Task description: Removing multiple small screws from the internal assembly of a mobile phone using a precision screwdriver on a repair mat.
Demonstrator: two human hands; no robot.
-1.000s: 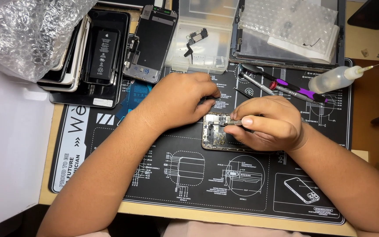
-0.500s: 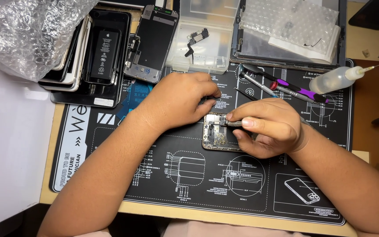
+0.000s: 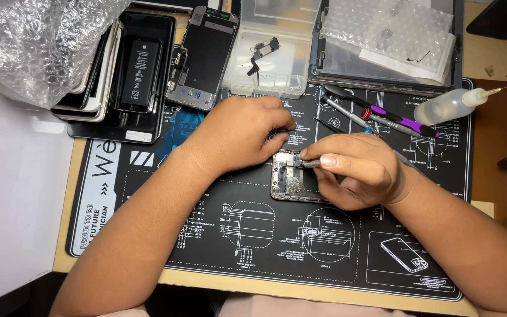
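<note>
Bright, even light falls from above, and the picture is sharp across the black printed rubber work mat (image 3: 253, 235). Shadows are soft and short under the forearms. Glare whitens the crumpled clear bubble wrap (image 3: 42, 41) and the pale surface at left, which is washed out. Straight edges bow slightly towards the corners.

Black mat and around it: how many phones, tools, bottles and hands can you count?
Opened phone under the hands: 1
Stacked phone parts, top left: too overlapped to count
Screwdrivers lying on mat: about 3
Squeeze bottle: 1
Hands: 2, left, right
Total countable: about 7
</note>
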